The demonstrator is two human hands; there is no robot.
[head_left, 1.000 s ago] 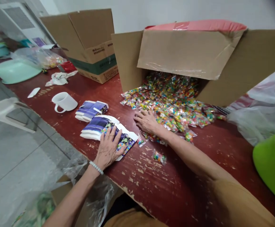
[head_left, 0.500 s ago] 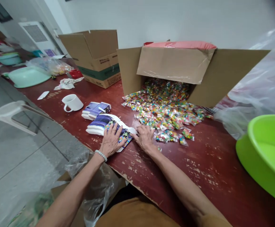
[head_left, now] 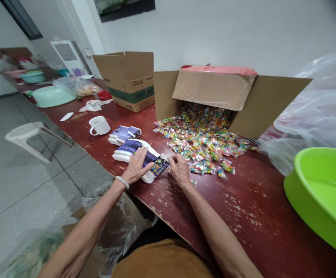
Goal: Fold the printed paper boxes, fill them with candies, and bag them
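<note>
Left hand (head_left: 136, 168) spreads open over flattened cartons (head_left: 151, 157); right hand (head_left: 179, 169) curls nearly closed, its hold unclear; candy packets (head_left: 198, 135) lie loose.

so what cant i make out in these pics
All in the head view:
- Right hand: its curled fingers hide whether the grip has closed on the carton end.
- Left hand: its back hides the palm and part of the purple carton.
- Candy packets: the hanging flap covers those deeper in.
- Green tub: cut off by the right edge.
- Open box: its sides hide the bottom; some print is too small.
</note>
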